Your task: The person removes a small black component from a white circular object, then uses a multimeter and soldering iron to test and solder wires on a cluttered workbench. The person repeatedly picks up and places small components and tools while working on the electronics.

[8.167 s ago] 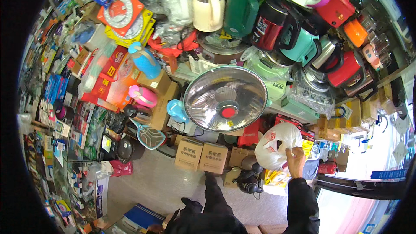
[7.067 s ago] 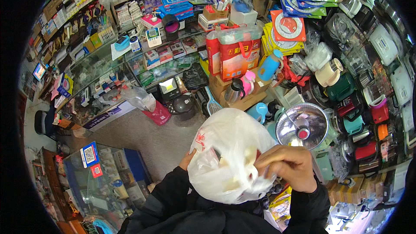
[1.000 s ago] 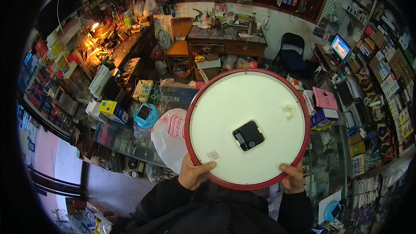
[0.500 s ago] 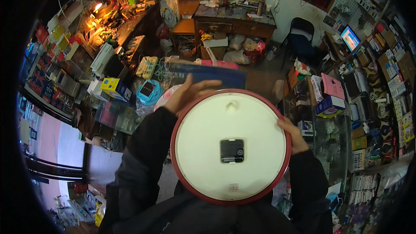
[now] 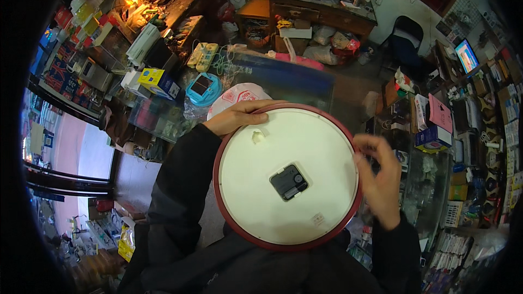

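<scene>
I see the counter point(image 5: 294, 84) first, a long glass-topped case running across the middle of the view, cluttered on its left end. Behind it stands a wooden desk point(image 5: 327, 13) piled with goods, and a dark chair point(image 5: 406, 49) just to its right.

In front of me, close to my chest, is the clock point(image 5: 287, 176), a big round one with a dark red rim, turned back side up so I look at its cream back panel. It sits between my two hands, below the counter's near edge in the view. A black movement box point(image 5: 289, 182) sits near the middle of that back.

My left hand point(image 5: 239, 117) holds the upper left rim, fingers pressed together and curled over the edge, thumb on the back panel. My right hand point(image 5: 381, 177) is at the right rim; its fingers are loosely bent and slightly spread, fingertips near the edge. I cannot tell whether it grips the rim or only touches it.

A white plastic bag point(image 5: 237, 97) lies just behind my left hand, and a small blue box point(image 5: 202, 88) sits beside it on the counter.
</scene>
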### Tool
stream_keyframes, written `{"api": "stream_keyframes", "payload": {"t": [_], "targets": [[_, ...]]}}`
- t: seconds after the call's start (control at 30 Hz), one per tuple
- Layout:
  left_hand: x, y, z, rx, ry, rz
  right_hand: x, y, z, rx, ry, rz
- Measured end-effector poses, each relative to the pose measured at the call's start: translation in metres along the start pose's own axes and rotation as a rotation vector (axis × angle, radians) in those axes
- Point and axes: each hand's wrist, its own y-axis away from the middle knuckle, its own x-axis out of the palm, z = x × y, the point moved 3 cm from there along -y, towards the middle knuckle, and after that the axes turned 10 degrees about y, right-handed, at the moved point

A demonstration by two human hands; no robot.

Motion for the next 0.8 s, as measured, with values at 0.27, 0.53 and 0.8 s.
{"api": "stream_keyframes", "payload": {"t": [0.27,0.53,0.8], "targets": [[-0.011,0.012,-0.006,-0.056,-0.052,-0.162,0.055,0.042,0.043,0.003,0.125,0.327],[-0.02,0.01,-0.002,-0.068,-0.005,-0.172,0.084,0.044,0.039,0.067,0.121,0.418],[-0.022,0.01,0.0,-0.062,-0.016,-0.175,0.092,0.043,0.042,0.003,0.181,0.271]]}}
